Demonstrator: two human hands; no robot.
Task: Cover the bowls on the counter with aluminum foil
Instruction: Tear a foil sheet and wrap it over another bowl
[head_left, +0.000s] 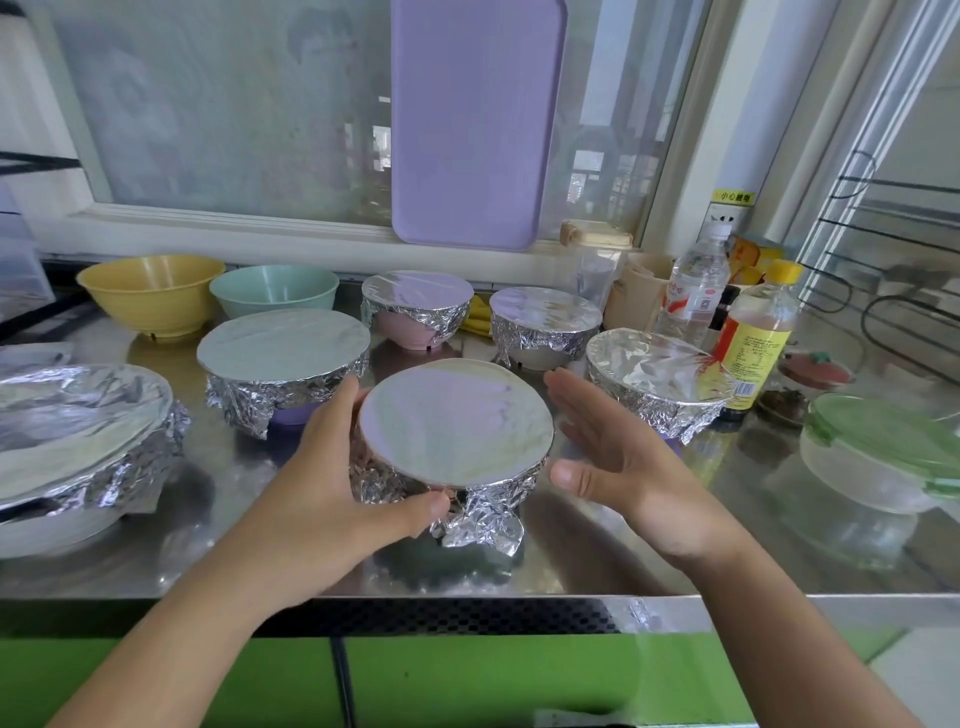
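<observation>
Left hand: the left hand (332, 467) cups the left side of the foil-covered bowl (456, 423) at the centre of the frame, fingers behind its rim and thumb curled against the crumpled foil at its lower front.
Right hand: the right hand (618, 457) is held just beside the right side of the same bowl, fingers straight and spread, palm facing the bowl, holding nothing; I cannot tell if it touches the foil.
Centre bowl: stands on the steel worktop (597, 545), its top covered flat with foil, with crumpled edges hanging down the sides.
Other covered bowls: a purple bowl (283, 364) left of centre, a large white bowl (78, 441) at the left edge, a pink bowl (418, 304) and a grey bowl (545, 325) behind, and one more (657, 379) at the right.
Uncovered bowls: a yellow bowl (153, 291) and a green bowl (274, 288) at the upper left of the worktop.
Right side: a yellow-capped bottle (761, 332), a water bottle (693, 286) and a green-lidded container (883, 452).
</observation>
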